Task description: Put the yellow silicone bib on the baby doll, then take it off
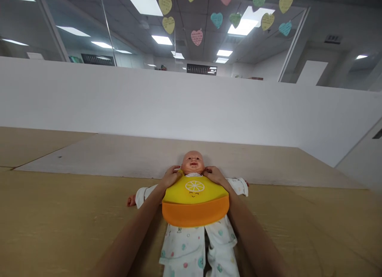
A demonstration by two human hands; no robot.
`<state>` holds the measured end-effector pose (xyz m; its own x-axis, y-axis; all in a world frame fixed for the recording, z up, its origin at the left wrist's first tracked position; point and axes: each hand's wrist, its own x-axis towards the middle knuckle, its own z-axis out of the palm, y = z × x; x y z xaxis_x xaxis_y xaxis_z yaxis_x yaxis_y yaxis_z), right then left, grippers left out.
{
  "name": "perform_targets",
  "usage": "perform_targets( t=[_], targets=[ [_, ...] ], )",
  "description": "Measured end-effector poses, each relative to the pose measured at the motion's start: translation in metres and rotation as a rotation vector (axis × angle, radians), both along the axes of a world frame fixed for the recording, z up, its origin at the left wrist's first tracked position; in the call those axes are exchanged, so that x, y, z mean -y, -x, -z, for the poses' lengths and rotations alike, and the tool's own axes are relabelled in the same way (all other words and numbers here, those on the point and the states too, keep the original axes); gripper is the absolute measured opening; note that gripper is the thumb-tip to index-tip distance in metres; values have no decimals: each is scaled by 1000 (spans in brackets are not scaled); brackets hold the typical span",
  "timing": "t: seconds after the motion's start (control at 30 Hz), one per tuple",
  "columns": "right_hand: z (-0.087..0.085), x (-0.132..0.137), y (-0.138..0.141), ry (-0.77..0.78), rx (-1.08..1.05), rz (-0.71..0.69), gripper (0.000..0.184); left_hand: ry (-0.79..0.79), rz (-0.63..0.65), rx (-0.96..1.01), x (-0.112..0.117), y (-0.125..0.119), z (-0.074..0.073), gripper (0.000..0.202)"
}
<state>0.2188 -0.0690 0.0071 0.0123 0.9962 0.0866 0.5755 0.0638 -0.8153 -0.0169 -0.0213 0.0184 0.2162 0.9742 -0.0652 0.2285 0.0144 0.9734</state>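
A baby doll (pixel 193 161) lies on its back with its head away from me, in a white patterned outfit (pixel 183 245). Over its chest is a yellow bib (pixel 193 191) with a citrus-slice print and an orange catch pocket (pixel 195 212) at the bottom. My left hand (pixel 172 176) is closed on the bib's upper left edge, close to the doll's neck. On the other side, my right hand (pixel 214 175) grips the upper right edge beside the neck. My fingertips and the bib's neck straps are partly hidden behind the doll's neck.
The doll lies on a tan tabletop (pixel 74 217). Behind its head runs a paler strip (pixel 119 153), then a low white wall (pixel 149 106). Above that wall, a glass partition carries several heart-shaped paper notes (pixel 197 37).
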Motion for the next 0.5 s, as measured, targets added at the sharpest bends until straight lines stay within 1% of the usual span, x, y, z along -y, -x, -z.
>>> perform_targets(
  t=[0.1,0.2,0.33,0.43,0.5],
  targets=[
    [-3,10,-4,-31,-69,-69,28,-19,-8,-1,20,15,-6,47],
    [-6,20,-7,-1,-128,-108,31,-69,30,-32,30,25,-6,41],
    [-5,33,-6,43,-182,-125,39,-165,74,-95,33,28,6,42],
    [-4,45,-3,46,-138,-98,39,-213,97,-134,36,30,17,43],
    [-5,54,-1,51,-110,-87,38,-246,89,-150,40,32,21,43]
  ],
)
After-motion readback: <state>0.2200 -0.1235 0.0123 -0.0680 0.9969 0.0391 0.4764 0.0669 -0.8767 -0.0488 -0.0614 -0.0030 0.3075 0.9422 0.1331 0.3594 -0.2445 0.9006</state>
